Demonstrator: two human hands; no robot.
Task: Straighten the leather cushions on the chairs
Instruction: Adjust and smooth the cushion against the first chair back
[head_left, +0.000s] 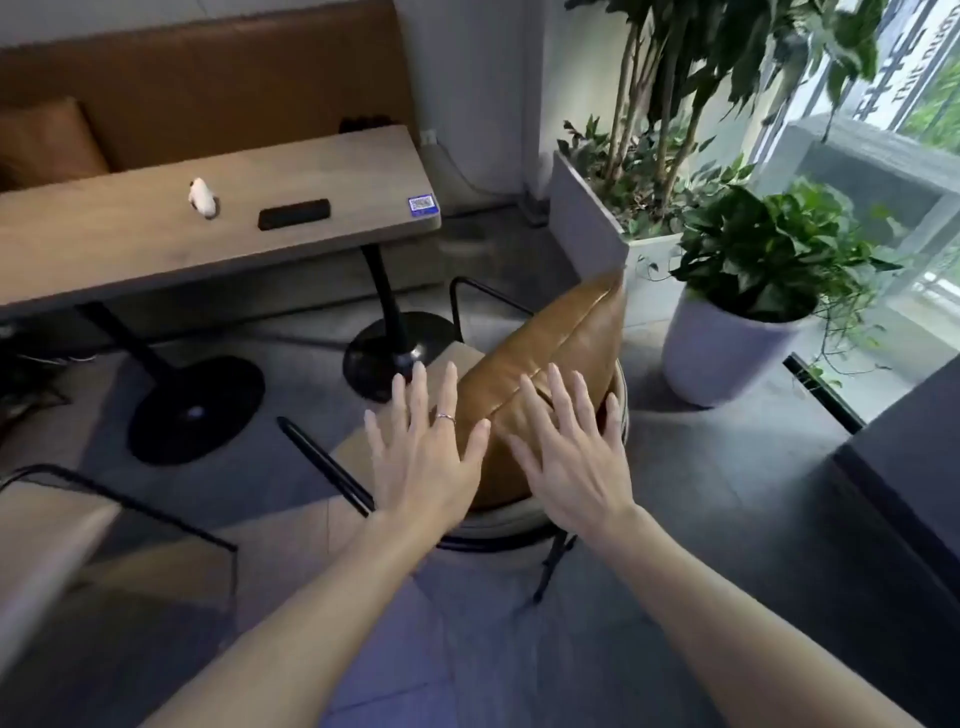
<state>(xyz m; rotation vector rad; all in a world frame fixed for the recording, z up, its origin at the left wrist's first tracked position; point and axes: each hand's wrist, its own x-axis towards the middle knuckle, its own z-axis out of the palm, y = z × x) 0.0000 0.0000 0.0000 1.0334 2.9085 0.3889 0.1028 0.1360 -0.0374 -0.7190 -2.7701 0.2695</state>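
From the head camera, a tan leather cushion (550, 364) stands on edge on the seat of a black-framed chair (467, 358), its seam ridge running up toward a pointed top corner near the grey planter (587, 218). Both hands are spread flat with fingers splayed: the left hand (423, 457), a ring on one finger, lies at the cushion's left lower edge, and the right hand (571, 452) lies over its near face, so the lower part of the cushion is hidden behind them. Whether the palms actually press the leather or hover just off it cannot be told. The chair's back rim shows only as a pale curve under the wrists, and one leg pokes out below. A second chair (104, 525) at lower left is cut off and blurred. On the wooden surface (130, 234) lie a dark oblong object (294, 213) and a small white thing (202, 197), both too soft to identify. A white potted plant (727, 343) stands right of the cushion.
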